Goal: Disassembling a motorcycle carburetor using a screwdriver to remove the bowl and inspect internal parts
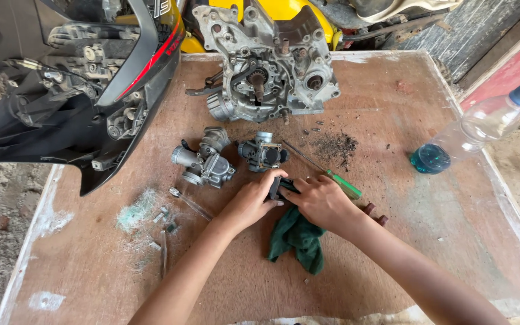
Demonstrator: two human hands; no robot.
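Both hands meet over a small dark part [276, 188], the left hand [250, 203] and right hand [322, 201] pinching it between curled fingertips. A green rag [299, 239] lies just beneath them. Two carburetors [227, 157] sit just beyond the fingers, an engine case [270, 67] farther off.
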